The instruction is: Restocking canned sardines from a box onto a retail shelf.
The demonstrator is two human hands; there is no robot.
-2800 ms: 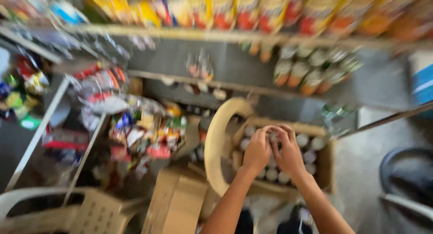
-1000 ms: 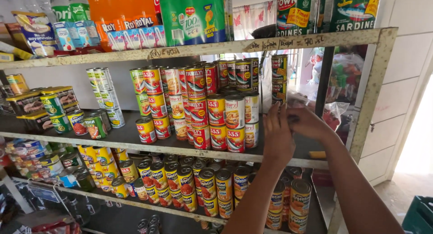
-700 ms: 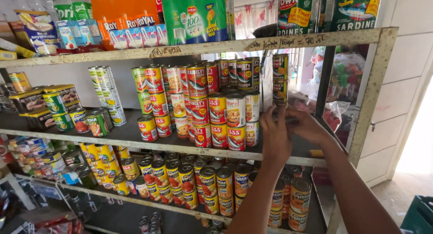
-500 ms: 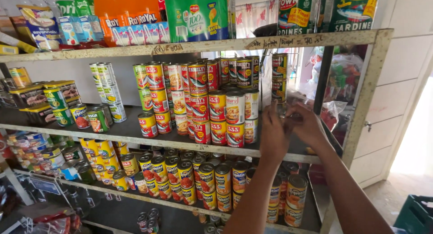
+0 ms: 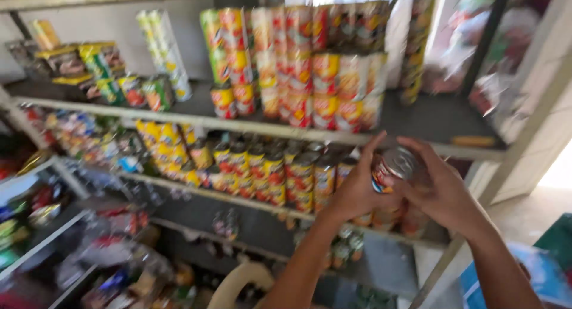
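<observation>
Two hands: both raised in front of the right end of the lower can shelf, wrapped around one can from opposite sides.
Can: small round tin can with a shiny silver lid and a red-and-yellow label (image 5: 394, 169), tilted, lid turned up toward the camera, held just in front of the shelf's front edge, between the two palms.
Left hand (image 5: 356, 187): cupped against the can's left side, thumb pointing up past the lid, fingers curled round the label.
Right hand (image 5: 444, 187): cupped against the can's right side, fingers bent over the rim, touching the left hand's fingers below the can.
Middle shelf: grey metal shelf board with a pale front edge (image 5: 441, 115); stacked red-and-yellow labelled cans (image 5: 310, 65) toward its centre, right end bare behind the hands.
Lower shelf: row of dark-lidded cans with red and yellow labels (image 5: 262, 166) along the front edge, running left from the held can.
Left end of middle shelf: green and yellow packets and tins (image 5: 101, 77), blurred.
Bottom edge of view: curved cream plastic chair back (image 5: 235, 282), below the left forearm.
</observation>
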